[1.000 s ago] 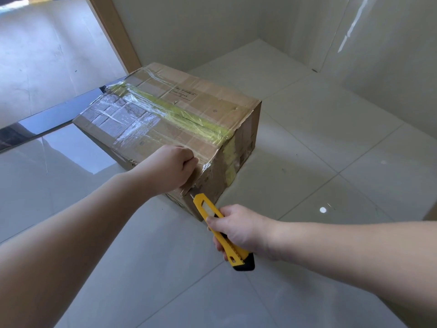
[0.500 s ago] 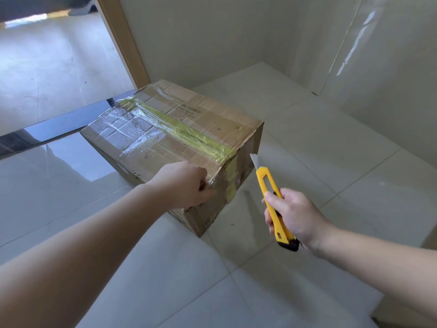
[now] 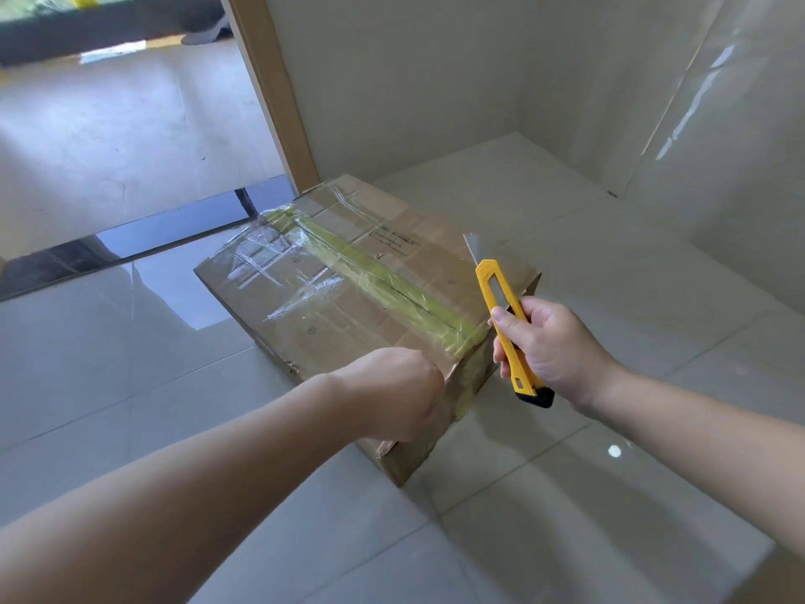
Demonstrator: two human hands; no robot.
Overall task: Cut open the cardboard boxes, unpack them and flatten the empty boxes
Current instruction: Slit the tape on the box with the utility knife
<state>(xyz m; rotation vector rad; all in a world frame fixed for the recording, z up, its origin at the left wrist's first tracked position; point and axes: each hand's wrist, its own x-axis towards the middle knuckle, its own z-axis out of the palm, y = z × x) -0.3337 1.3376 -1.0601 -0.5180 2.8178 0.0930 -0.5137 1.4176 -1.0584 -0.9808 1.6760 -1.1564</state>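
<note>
A sealed cardboard box (image 3: pixel 348 298) lies on the tiled floor, its top seam covered by a yellow-green tape strip (image 3: pixel 392 285) and clear tape. My left hand (image 3: pixel 392 392) grips the box's near corner edge, fingers curled over the front face. My right hand (image 3: pixel 551 346) holds a yellow utility knife (image 3: pixel 505 329) with its blade (image 3: pixel 472 246) extended and pointing up and away. The knife is raised beside the box's near right end, and its blade is above the box top and not touching it.
Glossy floor tiles (image 3: pixel 610 494) surround the box. A wall (image 3: pixel 414 80) and a wooden door frame (image 3: pixel 279 102) stand just behind it, with a dark threshold strip (image 3: pixel 152 233) to the left. A tiled wall (image 3: pixel 740 146) closes in the right side.
My right hand has lifted the knife from the box's lower front corner up to the level of the top, at the right end. My left hand stayed on the near corner.
</note>
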